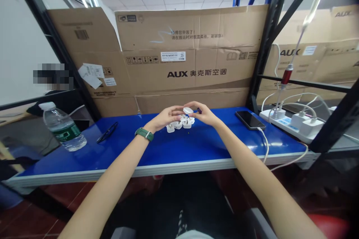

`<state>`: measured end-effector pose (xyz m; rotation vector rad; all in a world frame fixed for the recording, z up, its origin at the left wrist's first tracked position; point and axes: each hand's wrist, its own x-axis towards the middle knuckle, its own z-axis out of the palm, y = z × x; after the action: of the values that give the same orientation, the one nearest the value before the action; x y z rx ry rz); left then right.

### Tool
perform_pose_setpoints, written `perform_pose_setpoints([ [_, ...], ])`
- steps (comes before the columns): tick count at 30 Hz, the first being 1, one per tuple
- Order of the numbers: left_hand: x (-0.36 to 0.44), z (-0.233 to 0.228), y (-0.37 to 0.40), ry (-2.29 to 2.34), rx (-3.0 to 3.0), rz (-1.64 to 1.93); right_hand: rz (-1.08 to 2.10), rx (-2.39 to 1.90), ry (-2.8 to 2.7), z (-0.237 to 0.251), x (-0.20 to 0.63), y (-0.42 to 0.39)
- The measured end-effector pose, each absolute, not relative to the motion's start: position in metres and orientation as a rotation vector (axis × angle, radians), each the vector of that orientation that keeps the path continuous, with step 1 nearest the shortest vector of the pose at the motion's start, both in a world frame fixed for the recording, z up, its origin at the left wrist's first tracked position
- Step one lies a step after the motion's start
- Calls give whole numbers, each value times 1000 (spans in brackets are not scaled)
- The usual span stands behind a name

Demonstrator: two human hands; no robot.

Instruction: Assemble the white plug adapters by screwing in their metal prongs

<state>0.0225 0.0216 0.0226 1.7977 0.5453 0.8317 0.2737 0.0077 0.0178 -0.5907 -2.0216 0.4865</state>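
Bottle [63, 127] left, phone [250, 120] right

A blurred patch [52, 74] hides something at left.

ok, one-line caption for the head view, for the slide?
Both hands, left hand and right hand, hold a white plug adapter above more adapters on a blue table.
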Motion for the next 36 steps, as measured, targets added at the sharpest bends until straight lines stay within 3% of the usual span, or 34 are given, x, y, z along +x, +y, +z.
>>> perform_pose_setpoints([
  [14,21,-8,26,501,1512,910,627,-712,-2014,5,259,9],
  [36,25,-13,21,386,1410,955,583,-710,-2081,6,255,0],
])
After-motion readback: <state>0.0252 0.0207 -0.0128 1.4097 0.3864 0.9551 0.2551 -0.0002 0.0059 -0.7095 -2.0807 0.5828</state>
